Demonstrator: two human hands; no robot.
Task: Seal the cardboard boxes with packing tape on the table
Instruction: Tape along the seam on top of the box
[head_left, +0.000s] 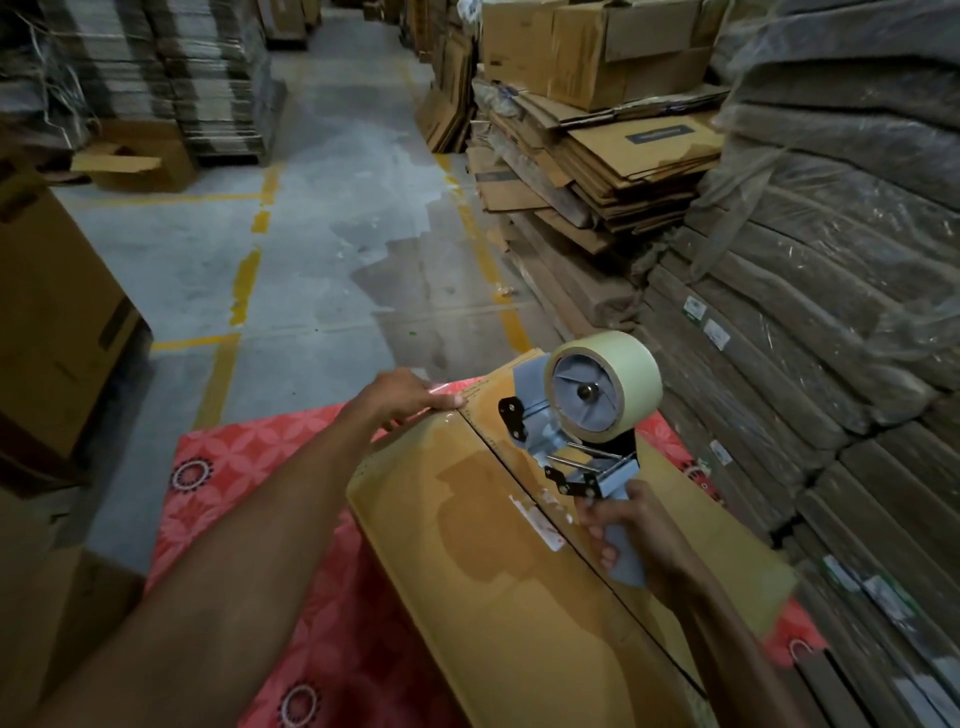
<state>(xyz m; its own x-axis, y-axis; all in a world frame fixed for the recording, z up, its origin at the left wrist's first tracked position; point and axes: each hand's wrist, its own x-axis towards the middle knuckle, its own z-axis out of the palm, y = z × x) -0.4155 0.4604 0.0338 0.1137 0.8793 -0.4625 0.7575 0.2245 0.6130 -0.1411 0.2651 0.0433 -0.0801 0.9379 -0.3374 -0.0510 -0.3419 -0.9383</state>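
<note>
A brown cardboard box (483, 561) lies on a table covered with a red patterned cloth (244, 467). Its two top flaps meet in a seam running from the far end towards me. My right hand (631, 535) grips the grey handle of a tape dispenser (582, 431), which carries a roll of pale packing tape (613, 379) and rests on the seam near the box's far half. My left hand (410, 397) lies flat on the far left corner of the box, fingers pressing the flap edge. A stretch of glossy tape shows along the seam by the dispenser.
Tall stacks of flattened cardboard (831, 312) wrapped in plastic rise close on the right. More loose flat boxes (597, 171) are piled beyond. A large brown box (52, 322) stands at the left. A concrete aisle (322, 234) with yellow lines runs ahead.
</note>
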